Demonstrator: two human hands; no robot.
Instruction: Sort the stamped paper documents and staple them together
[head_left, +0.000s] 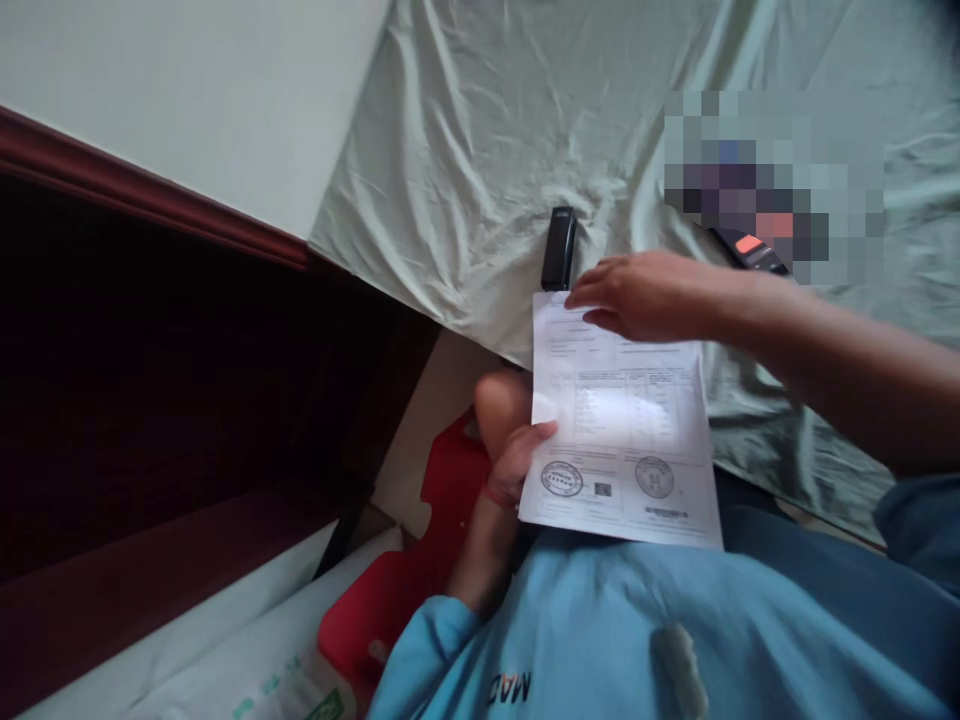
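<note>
A white printed sheet of paper (622, 440) with a table, two round stamps and a barcode lies over my lap, its top end against the cloth's edge. My left hand (520, 462) grips its left side, thumb on top and fingers mostly hidden behind. Over the sheet's upper part reaches my right hand (634, 295), fingers stretched forward and thumb a little apart, holding nothing I can see. Just beyond its fingertips a black oblong thing like a stapler (559, 250) rests on the cloth, close to the paper's top edge.
A wrinkled pale green cloth (465, 180) covers the surface ahead. A dark device (750, 250), partly pixelated, lies on it at the right. Dark red wooden furniture (150, 190) stands at the left. Below are a red plastic seat (405, 590) and a white sack (262, 670).
</note>
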